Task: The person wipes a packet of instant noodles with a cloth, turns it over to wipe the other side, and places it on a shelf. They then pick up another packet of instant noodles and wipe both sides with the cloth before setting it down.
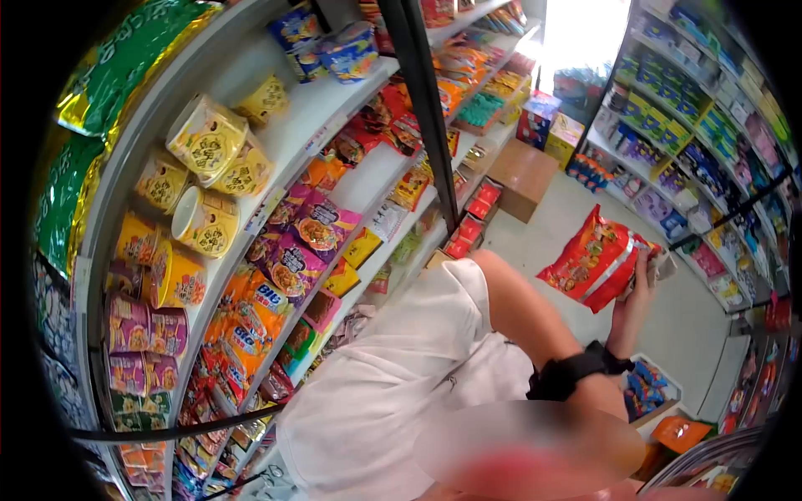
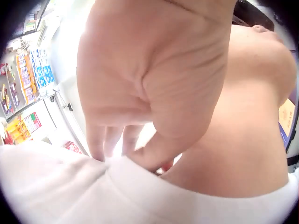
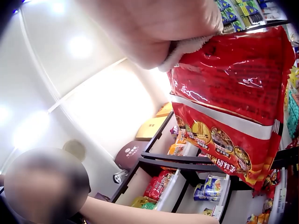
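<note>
In the head view a red printed packet is held up over the floor by my right hand, with a pale cloth at the same hand. The right wrist view shows the hand gripping the packet by its edge; the cloth lies between palm and packet. My left hand pinches the edge of a white garment, which rises to a peak at the fingers; the fingertips are partly hidden. Only part of that hand shows beyond a black wrist band.
Shelves with yellow tubs, purple packets and orange packets curve along the left. A cardboard box stands on the floor, further shelves line the right, and a tray of blue packets sits low.
</note>
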Demonstrator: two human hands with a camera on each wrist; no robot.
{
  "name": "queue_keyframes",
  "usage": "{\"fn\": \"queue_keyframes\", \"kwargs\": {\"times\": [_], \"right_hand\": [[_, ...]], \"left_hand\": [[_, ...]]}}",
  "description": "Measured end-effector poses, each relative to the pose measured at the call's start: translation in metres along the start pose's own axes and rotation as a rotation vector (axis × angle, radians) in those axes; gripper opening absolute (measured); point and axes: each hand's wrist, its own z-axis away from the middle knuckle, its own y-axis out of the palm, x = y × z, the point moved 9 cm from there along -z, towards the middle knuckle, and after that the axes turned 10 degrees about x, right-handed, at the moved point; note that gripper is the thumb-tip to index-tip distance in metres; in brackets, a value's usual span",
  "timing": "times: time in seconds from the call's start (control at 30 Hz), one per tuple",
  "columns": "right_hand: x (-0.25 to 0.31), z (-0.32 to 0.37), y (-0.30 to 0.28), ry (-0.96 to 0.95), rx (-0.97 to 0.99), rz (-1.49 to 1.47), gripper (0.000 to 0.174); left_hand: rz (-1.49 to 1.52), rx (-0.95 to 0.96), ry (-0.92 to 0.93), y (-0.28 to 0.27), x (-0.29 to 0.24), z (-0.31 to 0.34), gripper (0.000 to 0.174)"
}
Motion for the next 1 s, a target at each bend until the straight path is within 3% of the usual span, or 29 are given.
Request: {"fn": "queue_keyframes", "kwargs": {"times": [0.2,0.47,0.63,1.0], "right_hand": [[0.000,-0.005,0.003,0.057,0.055,-0.005,0.037],[0.009,0.001,0.003,0.055,0.022,0.017,0.028],[0.004,0.006,-0.005,0.093,-0.031,-0.033,0.038],[0.013,0.024,0.013,0.047,0.003,0.048,0.031]], "left_hand": [[-0.019,-0.033,-0.045,-0.006,0.005,0.001,0.020],[0.078,0.013,0.042,-0.003,0.013,-0.005,0.021],[0.096,0.060,0.078,0.005,0.012,-0.013,0.021],[0.100,0.122,0.096,0.028,0.002,-0.018,0.022]]}}
